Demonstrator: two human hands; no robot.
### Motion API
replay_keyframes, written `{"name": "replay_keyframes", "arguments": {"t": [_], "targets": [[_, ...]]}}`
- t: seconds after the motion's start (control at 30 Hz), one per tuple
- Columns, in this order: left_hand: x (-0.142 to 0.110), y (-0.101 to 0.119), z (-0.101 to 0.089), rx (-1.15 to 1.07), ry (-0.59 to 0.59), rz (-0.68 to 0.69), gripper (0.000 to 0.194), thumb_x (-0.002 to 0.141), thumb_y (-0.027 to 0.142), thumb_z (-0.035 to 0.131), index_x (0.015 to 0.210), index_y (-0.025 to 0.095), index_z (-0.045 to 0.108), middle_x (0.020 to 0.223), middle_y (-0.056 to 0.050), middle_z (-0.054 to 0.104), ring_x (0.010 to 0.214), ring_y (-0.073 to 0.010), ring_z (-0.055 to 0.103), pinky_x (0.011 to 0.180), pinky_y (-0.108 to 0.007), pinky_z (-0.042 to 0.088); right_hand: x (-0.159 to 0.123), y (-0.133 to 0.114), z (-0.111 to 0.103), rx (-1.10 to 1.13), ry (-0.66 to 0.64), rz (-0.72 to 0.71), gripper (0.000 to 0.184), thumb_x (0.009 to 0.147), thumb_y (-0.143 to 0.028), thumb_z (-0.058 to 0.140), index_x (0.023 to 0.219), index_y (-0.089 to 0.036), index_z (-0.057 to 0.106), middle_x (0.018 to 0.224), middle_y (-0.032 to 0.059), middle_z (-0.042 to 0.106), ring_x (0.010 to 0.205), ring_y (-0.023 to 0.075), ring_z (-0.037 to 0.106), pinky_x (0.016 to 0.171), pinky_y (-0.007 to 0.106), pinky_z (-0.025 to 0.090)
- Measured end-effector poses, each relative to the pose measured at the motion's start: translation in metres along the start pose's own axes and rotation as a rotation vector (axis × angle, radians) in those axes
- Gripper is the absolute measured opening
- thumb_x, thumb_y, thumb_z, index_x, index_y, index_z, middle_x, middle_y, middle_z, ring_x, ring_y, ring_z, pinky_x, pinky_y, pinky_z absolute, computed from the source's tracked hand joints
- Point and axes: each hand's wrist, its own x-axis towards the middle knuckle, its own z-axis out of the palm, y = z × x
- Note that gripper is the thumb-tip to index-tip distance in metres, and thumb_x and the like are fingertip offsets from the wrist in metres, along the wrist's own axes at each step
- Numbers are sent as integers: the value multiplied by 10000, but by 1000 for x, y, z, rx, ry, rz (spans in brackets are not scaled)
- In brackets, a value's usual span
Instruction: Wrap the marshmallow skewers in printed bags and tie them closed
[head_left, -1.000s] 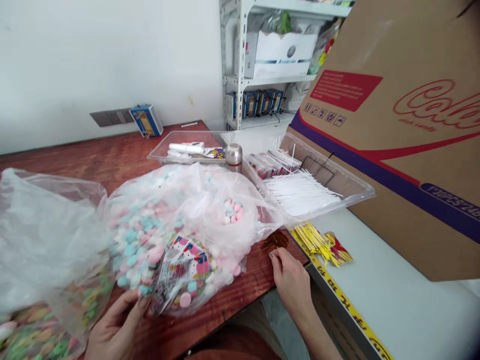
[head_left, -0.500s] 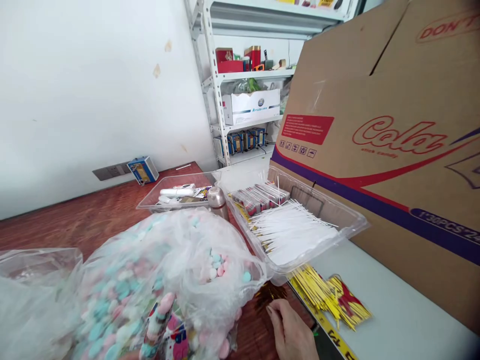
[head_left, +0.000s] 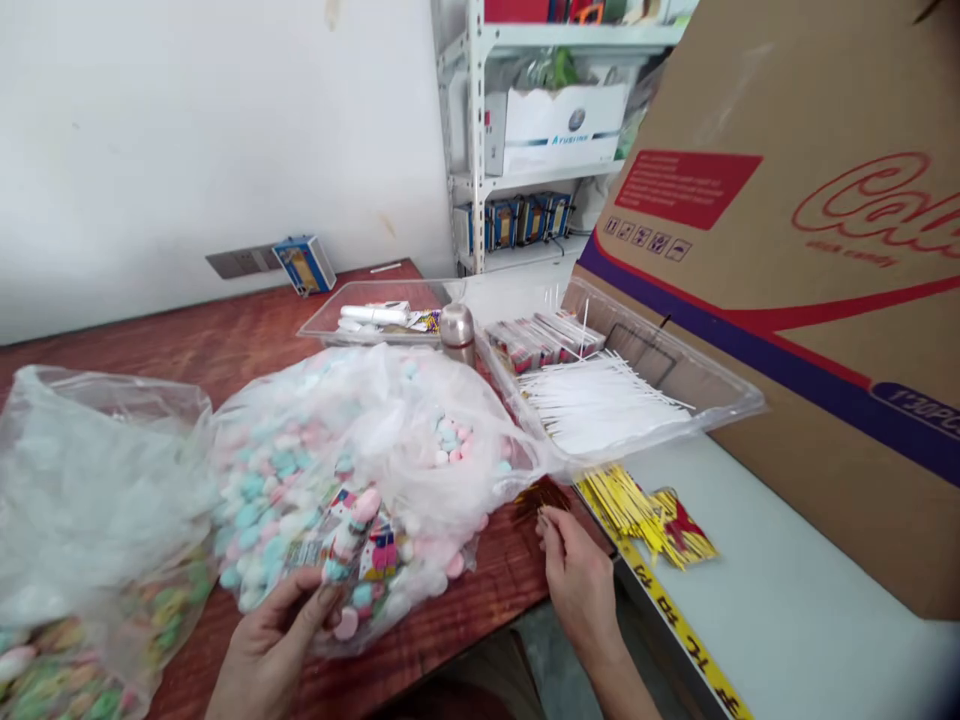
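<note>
My left hand (head_left: 270, 640) pinches the lower end of a marshmallow skewer (head_left: 349, 532), a tilted stack of pink, white, brown and blue pieces in what looks like a clear wrapper. Behind it, printed clear packets (head_left: 381, 550) lie on a big clear bag of pastel marshmallows (head_left: 262, 480). The thumb and fingers of my right hand (head_left: 581, 580) are closed at the near edge of a small pile of gold-brown twist ties (head_left: 534, 498), by the table edge. They seem to grip one tie, though the fingertips partly hide it.
Another bag (head_left: 90, 500) with ring-shaped sweets stands at the left. Behind are a steel flask (head_left: 457, 335), a clear tray (head_left: 735, 400) of white sticks and wrapped packs, and another tray (head_left: 319, 325). Yellow sticks (head_left: 619, 505) lie at the right, below a large carton (head_left: 787, 260).
The view tipped up and right, then came back down. My left hand lifted the marshmallow skewer slightly up and right, over the packets. My right hand stays at the twist ties.
</note>
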Motion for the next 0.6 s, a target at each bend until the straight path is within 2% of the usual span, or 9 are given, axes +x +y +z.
{"name": "replay_keyframes", "arguments": {"t": [0.13, 0.27, 0.37, 0.47, 0.6], "targets": [[-4, -10, -7, -82, 1, 2, 413, 586, 510, 843, 791, 189, 680, 590, 11, 651, 586, -167, 626, 576, -227, 527, 2, -2, -6, 70, -42, 119, 242, 967, -329, 484, 986, -175, 669, 857, 66, 750, 739, 196, 711, 716, 290, 542], [-5, -19, -10, -104, -23, 15, 395, 617, 481, 838, 837, 193, 682, 600, 18, 649, 598, -161, 628, 593, -220, 526, 4, -4, -7, 82, -26, 107, 234, 946, -353, 522, 862, -185, 662, 808, 48, 732, 723, 188, 690, 709, 283, 526], [-4, -20, -12, -38, -33, 67, 382, 648, 502, 810, 834, 193, 686, 608, 12, 651, 605, -169, 626, 591, -223, 523, 5, -6, -6, 90, -18, 64, 243, 943, -347, 526, 819, -189, 663, 785, 40, 721, 723, 184, 683, 704, 278, 517], [-4, -18, -13, 120, -71, 203, 336, 727, 516, 737, 826, 198, 695, 653, -2, 669, 604, -171, 616, 568, -216, 508, 6, -13, -10, 55, 9, -10, 245, 961, -310, 500, 829, -185, 665, 786, 42, 694, 731, 181, 670, 704, 279, 506], [-8, -8, -11, 427, -240, 526, 194, 879, 379, 597, 824, 222, 697, 719, -4, 662, 648, -151, 618, 600, -182, 490, 9, -33, -23, -117, 129, -168, 217, 992, -254, 473, 898, -177, 653, 813, 49, 624, 760, 175, 637, 716, 271, 490]]}}
